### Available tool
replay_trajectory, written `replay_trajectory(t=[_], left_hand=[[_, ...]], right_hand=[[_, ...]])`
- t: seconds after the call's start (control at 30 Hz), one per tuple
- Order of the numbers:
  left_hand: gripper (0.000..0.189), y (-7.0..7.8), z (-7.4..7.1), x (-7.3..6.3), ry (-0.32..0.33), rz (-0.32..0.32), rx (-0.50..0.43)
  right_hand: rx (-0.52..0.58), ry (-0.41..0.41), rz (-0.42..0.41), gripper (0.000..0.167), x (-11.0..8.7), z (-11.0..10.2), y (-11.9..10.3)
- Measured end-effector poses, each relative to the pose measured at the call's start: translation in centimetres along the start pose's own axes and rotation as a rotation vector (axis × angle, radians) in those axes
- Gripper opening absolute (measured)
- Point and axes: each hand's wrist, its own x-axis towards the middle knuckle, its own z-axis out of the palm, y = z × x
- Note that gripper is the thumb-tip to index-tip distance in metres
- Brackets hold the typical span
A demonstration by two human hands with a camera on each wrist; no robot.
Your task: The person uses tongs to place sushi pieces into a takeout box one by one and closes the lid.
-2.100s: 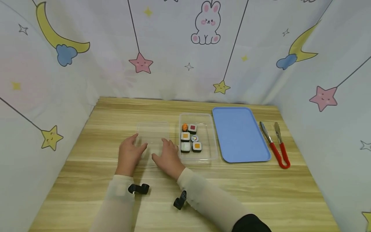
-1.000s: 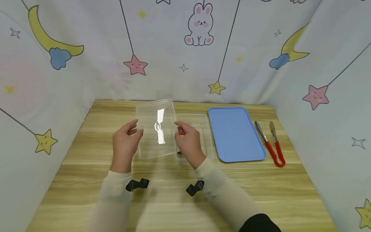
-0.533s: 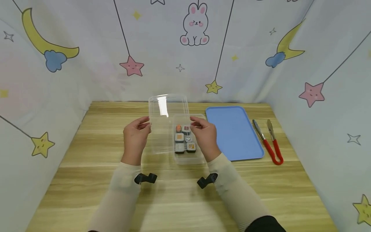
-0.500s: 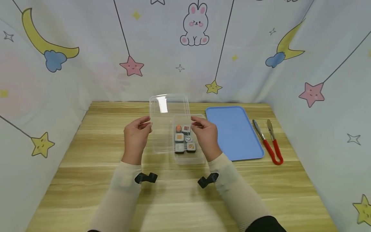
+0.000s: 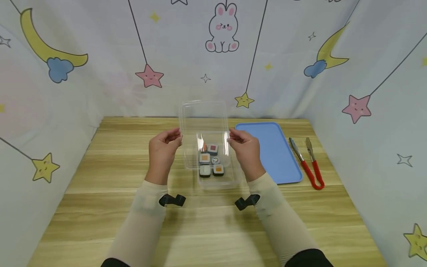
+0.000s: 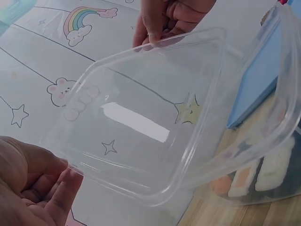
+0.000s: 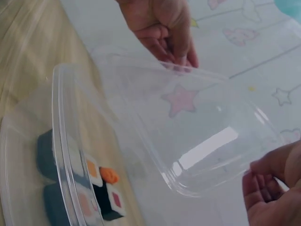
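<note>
A clear plastic lid (image 5: 204, 115) is pinched at its two side edges, by my left hand (image 5: 162, 155) and my right hand (image 5: 247, 152). It is held tilted above and behind a clear plastic container (image 5: 221, 185), which rests on the table. Through the lid I see several sushi pieces (image 5: 218, 170), mostly white-sided with dark wraps, grouped at the container's left. Both wrist views show thumb and fingers gripping the lid's rim (image 6: 123, 194). In the right wrist view the lid (image 7: 202, 108) stands apart from most of the container's wall (image 7: 61, 136).
Right of the container lies a blue tray (image 5: 278, 155), partly covered by my right hand. Tongs with red handles (image 5: 313, 174) lie spread at the far right. A white patterned curtain (image 5: 186, 74) hangs around the wooden table (image 5: 200, 230).
Both hands have picked the lid up from the table left of the container. They have carried it right, over the sushi, and tilted it up. Container, tray and tongs have stayed put.
</note>
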Motion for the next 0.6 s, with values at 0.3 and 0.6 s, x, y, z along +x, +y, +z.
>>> replay_trajectory(t=[0.3,0.6], left_hand=[[0.025,0.2,0.4,-0.1,0.005,0.075,-0.002],[0.015,0.3,0.8,-0.4,-0.032,0.131,0.005]], right_hand=[[-0.001,0.035,-0.084,0.025,0.3,-0.7,-0.6],[0.004,0.059,-0.109,0.013,0.4,-1.4,-0.2]])
